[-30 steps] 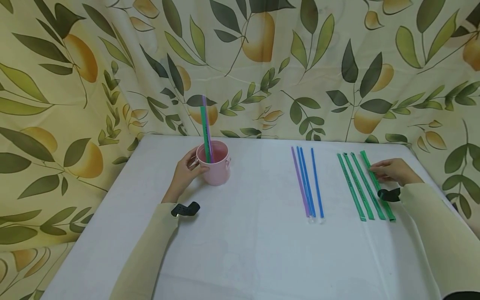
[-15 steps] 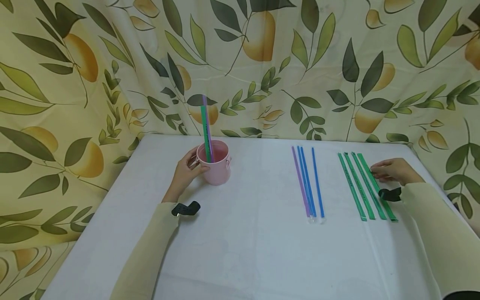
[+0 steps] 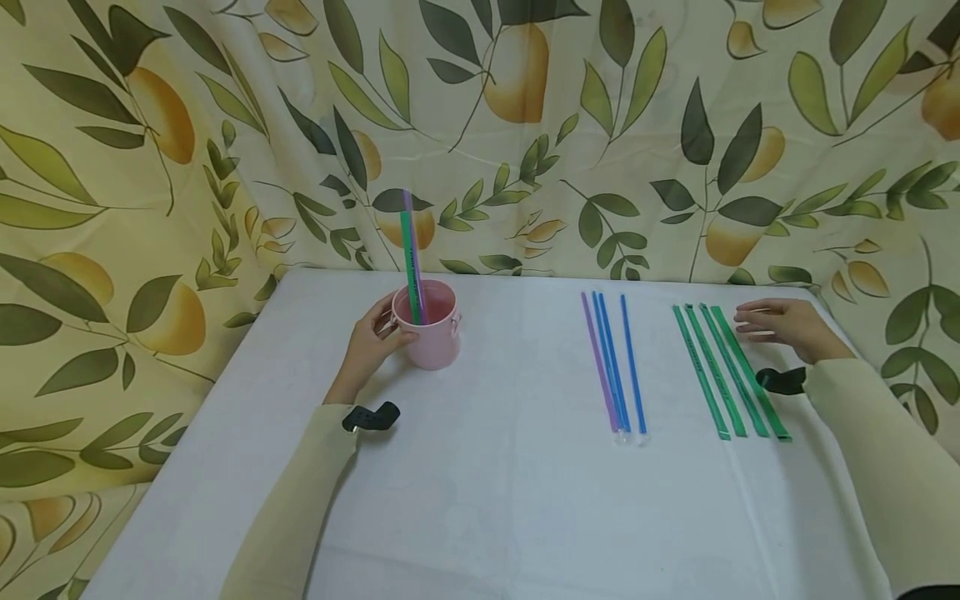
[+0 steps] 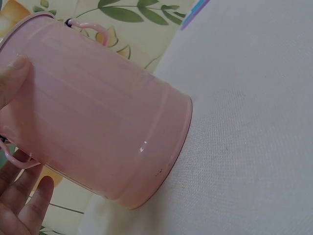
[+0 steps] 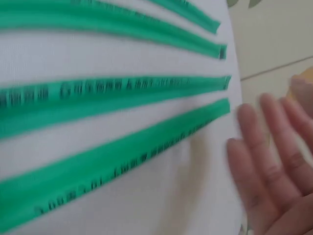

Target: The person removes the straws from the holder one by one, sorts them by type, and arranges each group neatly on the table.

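Observation:
My left hand (image 3: 367, 346) grips a small pink bucket (image 3: 432, 348), its thumb on the near wall and its fingers around the left side by the handle. The bucket stands upright on the table. One green straw (image 3: 412, 267) and one purple straw (image 3: 407, 200) lean inside it. To the right, several green paper-wrapped straws (image 3: 750, 375) lie side by side, black print on their wrappers. My right hand (image 3: 791, 325) hovers just beyond the rightmost one, with extended fingers and nothing held. In the right wrist view, the fingers (image 5: 274, 171) are spread beside the straws' far ends.
Between the bucket and the green straws lie a purple straw (image 3: 600, 362) and three blue straws (image 3: 632, 362), with clear wrapper ends toward me. A white cloth covers the table (image 3: 480, 500). A leaf-and-fruit patterned curtain (image 3: 480, 167) rises behind it.
The rightmost green straw has shifted left, close to its neighbour. My right hand has come away from it, moving farther back with fingers straightening. The left hand and bucket stay put.

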{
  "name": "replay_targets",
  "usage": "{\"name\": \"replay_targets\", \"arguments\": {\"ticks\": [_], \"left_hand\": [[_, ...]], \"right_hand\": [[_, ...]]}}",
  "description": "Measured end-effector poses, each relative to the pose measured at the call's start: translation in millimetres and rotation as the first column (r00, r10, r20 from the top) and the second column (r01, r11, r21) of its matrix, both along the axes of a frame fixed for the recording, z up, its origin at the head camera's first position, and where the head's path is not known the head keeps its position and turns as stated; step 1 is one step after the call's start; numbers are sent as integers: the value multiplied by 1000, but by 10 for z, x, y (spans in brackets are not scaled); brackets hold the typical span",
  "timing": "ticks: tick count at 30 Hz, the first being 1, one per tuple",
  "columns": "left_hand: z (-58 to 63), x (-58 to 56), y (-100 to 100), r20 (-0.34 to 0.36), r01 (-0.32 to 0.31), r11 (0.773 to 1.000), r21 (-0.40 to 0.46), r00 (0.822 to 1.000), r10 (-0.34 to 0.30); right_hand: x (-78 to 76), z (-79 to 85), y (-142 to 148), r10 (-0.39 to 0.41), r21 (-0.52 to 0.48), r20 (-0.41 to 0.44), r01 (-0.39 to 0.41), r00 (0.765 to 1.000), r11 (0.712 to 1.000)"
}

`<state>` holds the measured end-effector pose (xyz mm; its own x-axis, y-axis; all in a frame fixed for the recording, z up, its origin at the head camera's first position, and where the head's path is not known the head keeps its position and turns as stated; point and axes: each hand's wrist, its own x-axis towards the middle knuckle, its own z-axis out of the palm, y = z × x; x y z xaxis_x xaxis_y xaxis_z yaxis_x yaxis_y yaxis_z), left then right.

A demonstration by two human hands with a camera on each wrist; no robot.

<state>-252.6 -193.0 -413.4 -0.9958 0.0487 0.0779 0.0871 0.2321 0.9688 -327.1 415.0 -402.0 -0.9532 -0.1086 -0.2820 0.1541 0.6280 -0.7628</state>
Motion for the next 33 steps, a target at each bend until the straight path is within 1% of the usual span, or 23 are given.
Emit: {"name": "replay_targets", "arguments": {"ticks": [3, 6, 9, 11, 12, 13, 15, 17, 19, 20, 22, 24, 27, 31, 32, 33], "left_hand": [[-5, -1, -3, -7, 2, 1000, -3, 1000, -2], [-6, -4, -7, -12, 1, 1000, -2, 1000, -1], [-3, -8, -6, -14, 3, 1000, 1, 1000, -3], [-1, -8, -6, -10, 1, 1000, -4, 1000, -1], [-1, -8, -6, -8, 0, 1000, -6, 1000, 0], [-1, -8, -7, -6, 0, 1000, -6, 1000, 0], [-2, -8, -7, -2, -2, 1000, -10, 1000, 2], [-1, -6, -6, -3, -1, 1000, -9, 1000, 1], [3, -5, -3, -4, 1, 1000, -11, 1000, -1], [6, -5, -2, -4, 1, 1000, -13, 1000, -1], [12, -3, 2, -3, 0, 1000, -13, 1000, 0], [14, -1, 3, -1, -1, 1000, -14, 1000, 1], [10, 0, 1, -7, 4, 1000, -5, 1000, -4], [-1, 3, -11, -46, 21, 1000, 11, 999, -21], [-1, 5, -14, -54, 24, 1000, 14, 998, -24], [-1, 5, -17, -62, 28, 999, 15, 998, -27]], "right_hand": [[24, 13, -77, -55, -93, -125, 43, 991, 995], [42, 38, -191, -134, -184, -211, 96, 968, 978], [59, 91, -338, -221, -290, -269, 140, 937, 947], [67, 141, -450, -263, -364, -302, 144, 916, 920], [73, 170, -509, -278, -392, -321, 140, 906, 909], [73, 197, -569, -290, -435, -332, 127, 898, 891], [67, 251, -692, -302, -523, -360, 77, 882, 849], [59, 302, -818, -304, -585, -383, 26, 872, 811], [43, 347, -945, -294, -615, -412, -25, 862, 788], [35, 369, -1007, -289, -613, -427, -39, 857, 789], [23, 408, -1126, -270, -587, -457, -59, 847, 808], [10, 443, -1241, -248, -569, -477, -81, 843, 819], [-13, 491, -1418, -215, -560, -492, -117, 844, 820], [-56, 554, -1677, -166, -557, -499, -168, 850, 814], [-69, 568, -1745, -152, -546, -506, -178, 849, 819], [-84, 583, -1811, -136, -555, -505, -200, 853, 808]]}}
